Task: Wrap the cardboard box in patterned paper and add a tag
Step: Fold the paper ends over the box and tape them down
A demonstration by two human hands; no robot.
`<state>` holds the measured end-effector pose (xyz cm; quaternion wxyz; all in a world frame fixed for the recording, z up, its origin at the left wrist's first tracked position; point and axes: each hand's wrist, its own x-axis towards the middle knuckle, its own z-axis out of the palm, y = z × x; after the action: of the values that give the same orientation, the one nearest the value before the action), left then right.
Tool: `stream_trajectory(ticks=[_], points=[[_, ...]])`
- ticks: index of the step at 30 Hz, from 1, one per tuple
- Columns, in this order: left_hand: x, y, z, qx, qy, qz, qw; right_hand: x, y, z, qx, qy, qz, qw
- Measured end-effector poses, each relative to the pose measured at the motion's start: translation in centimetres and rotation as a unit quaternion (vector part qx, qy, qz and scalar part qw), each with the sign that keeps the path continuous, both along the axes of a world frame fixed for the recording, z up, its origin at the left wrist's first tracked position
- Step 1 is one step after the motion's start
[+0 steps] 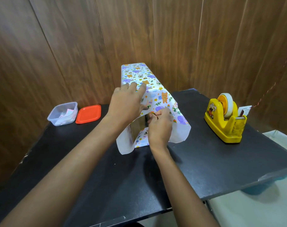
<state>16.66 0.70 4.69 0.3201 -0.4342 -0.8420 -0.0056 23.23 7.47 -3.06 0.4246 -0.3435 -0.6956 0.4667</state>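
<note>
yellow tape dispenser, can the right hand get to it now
Probably yes: only bare black table separates the right hand from the yellow tape dispenser, but it must first release the patterned paper.

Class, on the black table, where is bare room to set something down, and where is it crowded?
Free: the table between the wrapped box and tape dispenser; also its near left part before the orange lid. Crowded: the box's near end, where left hand and right hand handle the patterned paper.

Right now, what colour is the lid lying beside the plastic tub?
The lid is orange-red, plain with no pattern, clearest in the head view.
</note>
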Motion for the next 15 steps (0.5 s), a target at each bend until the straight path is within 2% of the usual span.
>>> stream_trajectory(ticks=[10,15], points=[[0.0,0.0,0.1,-0.01,0.005,0.007,1.0,0.2,0.7,-0.9,-0.177,0.06,0.084,0.979],[-0.1,0.1,0.1,-0.017,0.006,0.009,1.0,0.2,1.6,-0.5,-0.165,0.031,0.095,0.981]])
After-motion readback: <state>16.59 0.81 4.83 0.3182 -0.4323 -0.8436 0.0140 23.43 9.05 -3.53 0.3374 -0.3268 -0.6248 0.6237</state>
